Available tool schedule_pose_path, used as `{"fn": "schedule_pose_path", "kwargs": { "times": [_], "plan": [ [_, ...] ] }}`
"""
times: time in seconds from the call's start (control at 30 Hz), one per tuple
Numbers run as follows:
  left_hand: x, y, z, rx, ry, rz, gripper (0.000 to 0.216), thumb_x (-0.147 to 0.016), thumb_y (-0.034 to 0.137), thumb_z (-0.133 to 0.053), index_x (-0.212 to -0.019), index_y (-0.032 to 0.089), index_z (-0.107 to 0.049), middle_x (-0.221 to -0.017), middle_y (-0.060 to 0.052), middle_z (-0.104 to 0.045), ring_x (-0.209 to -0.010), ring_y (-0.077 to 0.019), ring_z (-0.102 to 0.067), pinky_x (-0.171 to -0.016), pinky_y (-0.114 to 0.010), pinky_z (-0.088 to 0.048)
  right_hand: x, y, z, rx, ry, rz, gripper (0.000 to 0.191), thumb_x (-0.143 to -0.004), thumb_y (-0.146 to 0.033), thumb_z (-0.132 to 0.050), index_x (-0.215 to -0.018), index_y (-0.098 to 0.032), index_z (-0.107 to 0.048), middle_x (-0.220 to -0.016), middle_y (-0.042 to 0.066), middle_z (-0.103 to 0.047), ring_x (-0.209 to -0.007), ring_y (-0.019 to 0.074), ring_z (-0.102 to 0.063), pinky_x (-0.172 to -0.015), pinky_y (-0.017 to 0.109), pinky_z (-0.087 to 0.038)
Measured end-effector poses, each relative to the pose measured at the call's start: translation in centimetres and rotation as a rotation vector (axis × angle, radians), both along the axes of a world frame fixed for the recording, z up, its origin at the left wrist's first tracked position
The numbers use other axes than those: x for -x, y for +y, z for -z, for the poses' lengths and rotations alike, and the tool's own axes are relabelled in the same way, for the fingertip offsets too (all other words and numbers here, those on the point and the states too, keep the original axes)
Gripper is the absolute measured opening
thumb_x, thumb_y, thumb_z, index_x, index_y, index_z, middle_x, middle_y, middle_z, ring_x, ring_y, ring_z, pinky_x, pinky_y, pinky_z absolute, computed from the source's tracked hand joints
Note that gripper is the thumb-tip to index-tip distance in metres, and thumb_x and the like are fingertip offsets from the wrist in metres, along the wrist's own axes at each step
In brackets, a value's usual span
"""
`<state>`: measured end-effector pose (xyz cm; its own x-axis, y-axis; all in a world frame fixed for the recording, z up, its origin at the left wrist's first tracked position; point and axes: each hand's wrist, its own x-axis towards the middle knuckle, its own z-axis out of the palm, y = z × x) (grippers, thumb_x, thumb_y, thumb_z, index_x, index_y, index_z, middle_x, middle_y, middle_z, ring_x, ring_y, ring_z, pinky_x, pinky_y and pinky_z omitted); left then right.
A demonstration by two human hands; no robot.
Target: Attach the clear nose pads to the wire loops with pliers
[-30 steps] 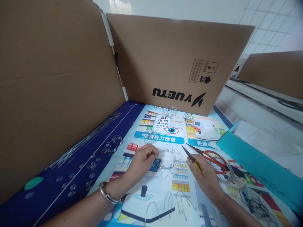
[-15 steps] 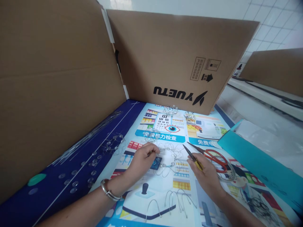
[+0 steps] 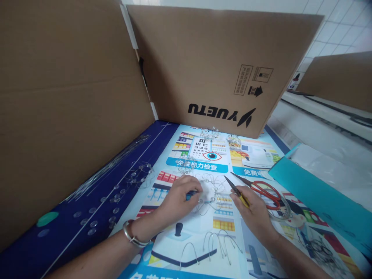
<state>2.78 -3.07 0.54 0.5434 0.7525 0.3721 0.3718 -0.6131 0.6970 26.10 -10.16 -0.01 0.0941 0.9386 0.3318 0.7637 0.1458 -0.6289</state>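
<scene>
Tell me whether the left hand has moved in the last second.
Yes: the left hand slid slightly right across the poster, toward the scissors, covering more of the blue square.

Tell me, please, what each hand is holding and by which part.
The right hand grips yellow-handled pliers by the handles; the left hand pinches the beaded wire piece at its left end.
</scene>
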Motion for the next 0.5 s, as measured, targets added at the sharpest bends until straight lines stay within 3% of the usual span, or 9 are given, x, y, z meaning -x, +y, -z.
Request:
{"fn": "schedule_pose_path", "kwargs": {
  "times": [0.2,0.5],
  "plan": [
    [-0.33,-1.02,-0.32,-0.118,0.218,0.086,0.024,-0.071,0.013,-0.057,-0.091,0.025,-0.063,-0.107,-0.004,-0.053,-0.106,-0.0238,-0.042,-0.091,-0.042,-0.032,0.05,0.00,-0.12,0.013,-0.015,0.003,0.020,-0.083,-0.037,-0.050,-0.095,-0.022,-0.056,-0.089,0.001,-0.061,-0.083,0.0168,-0.056,-0.075,0.028,-0.042],
    [-0.58,-0.98,-0.14,-0.115,0.240,0.067,0.019,-0.072,0.011,-0.054,-0.084,0.024,-0.061,-0.106,-0.003,-0.052,-0.105,-0.0234,-0.041,-0.090,-0.041,-0.032,0.03,0.04,-0.20,0.009,-0.029,0.012,0.020,-0.083,-0.036,-0.050,-0.095,-0.022,-0.057,-0.089,0.001,-0.061,-0.084,0.0171,-0.056,-0.074,0.028,-0.042]
  ]
}}
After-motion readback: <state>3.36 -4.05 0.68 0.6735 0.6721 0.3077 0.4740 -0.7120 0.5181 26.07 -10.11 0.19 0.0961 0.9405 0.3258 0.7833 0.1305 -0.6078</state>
